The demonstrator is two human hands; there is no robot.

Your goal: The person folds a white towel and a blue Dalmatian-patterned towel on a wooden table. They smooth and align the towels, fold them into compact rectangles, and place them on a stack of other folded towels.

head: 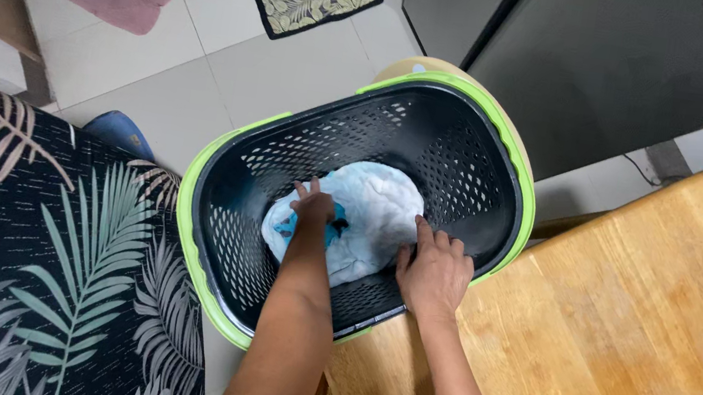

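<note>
Both hands are reaching down into a dark perforated laundry basket (475, 164) with a lime-green rim. It is sitting partly on the corner of the wooden worktop (643, 339), so it is within easy reach. A bundled white-and-blue cloth (373, 205) is lying at the basket bottom, directly under the fingers. The left hand (313, 209) is pressing into the bundle's left side, fingers curled and closing on the fabric. The right hand (433, 271) is resting at the near inner wall, fingers (425, 234) spread open and touching the cloth's right edge, seemingly steadying it. A leaf-print fabric (38, 273) is lying left of the hands.
</note>
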